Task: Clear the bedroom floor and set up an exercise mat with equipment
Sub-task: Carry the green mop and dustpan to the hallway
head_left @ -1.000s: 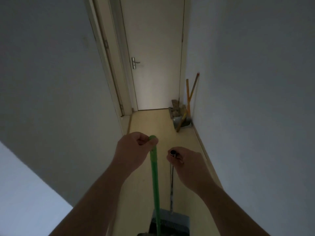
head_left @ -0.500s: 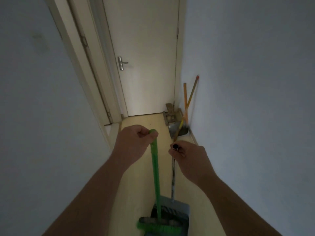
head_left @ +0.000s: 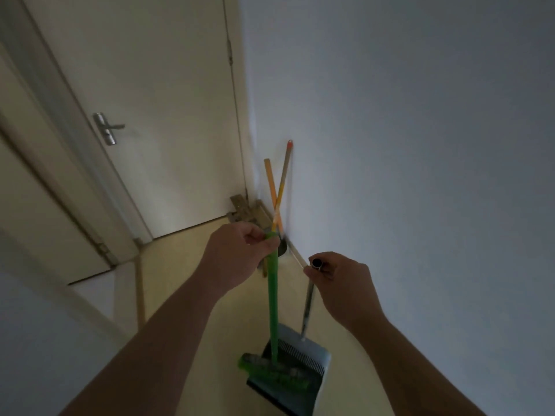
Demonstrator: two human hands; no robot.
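I stand in a narrow hallway. My left hand (head_left: 237, 253) grips the top of a green broom (head_left: 273, 301), whose green bristle head hangs low over the floor. My right hand (head_left: 339, 280) pinches the top of the thin grey handle of a grey dustpan (head_left: 300, 364). The dustpan hangs just behind the broom head, close to the right wall. No exercise mat or equipment is in view.
A closed white door (head_left: 168, 115) with a metal handle ends the hallway. Two orange-handled tools (head_left: 277, 187) lean in the right corner over some brown clutter (head_left: 243, 211). An open doorway (head_left: 72, 205) lies at the left. The floor is pale yellow.
I have walked further down the hallway; the door and corner tools are closer. Both hands keep their hold, and the broom head and dustpan have come fully into view.
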